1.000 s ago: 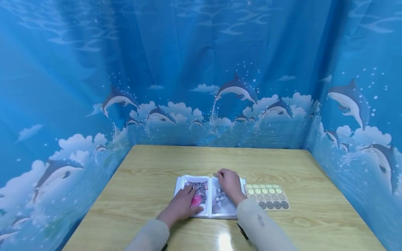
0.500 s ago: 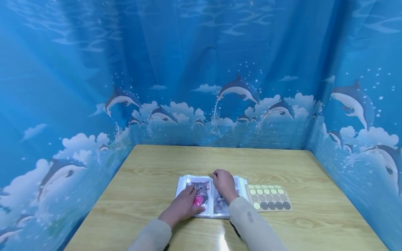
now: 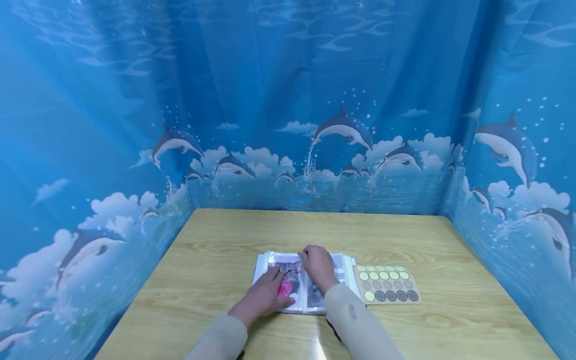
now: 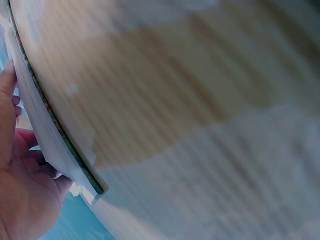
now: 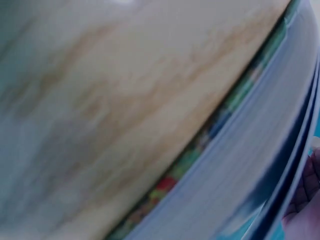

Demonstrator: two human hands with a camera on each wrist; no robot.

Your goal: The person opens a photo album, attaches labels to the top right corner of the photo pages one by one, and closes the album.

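Wooden counter (image 3: 216, 250) carries an open photo album (image 3: 306, 282) under both hands. Left hand (image 3: 263, 295) rests flat, fingers straight, on the cat photo (image 3: 289, 272). Right hand (image 3: 318, 265) presses the facing page with curled fingers, sticker sheet (image 3: 388, 285) just beside it.

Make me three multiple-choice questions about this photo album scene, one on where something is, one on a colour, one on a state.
1. Where does the sticker sheet lie?
A. right of the photo album
B. left of it
C. on top of it

2. What colour is the table?
A. black
B. light wood
C. red

3. How is the album?
A. closed
B. standing upright
C. lying open

Key: 1 A, the head view shows the sheet beside the album's right edge. 2 B, pale wood grain shows. 3 C, the left hand and right hand rest on its open pages.
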